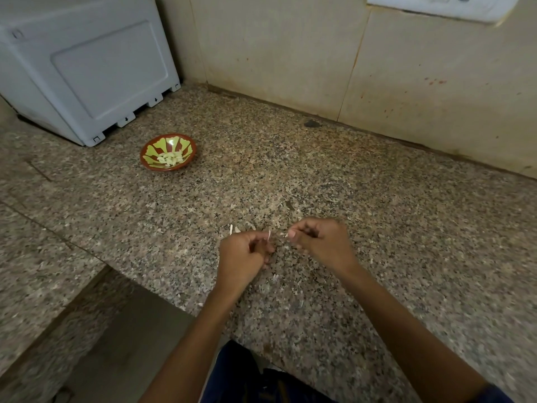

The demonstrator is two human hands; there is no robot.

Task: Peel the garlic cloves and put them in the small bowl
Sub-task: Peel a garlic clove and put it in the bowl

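We pinch a garlic clove (268,237) in our left hand (242,254); our right hand (318,239) pinches skin (283,235) away, the bowl (168,152) far left.

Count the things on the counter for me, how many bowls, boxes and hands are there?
Bowls: 1, the bowl, with peeled garlic piled in it, too blurred to count.
Boxes: 1, the white box.
Hands: 2, the left hand and the right hand.
Total: 4.
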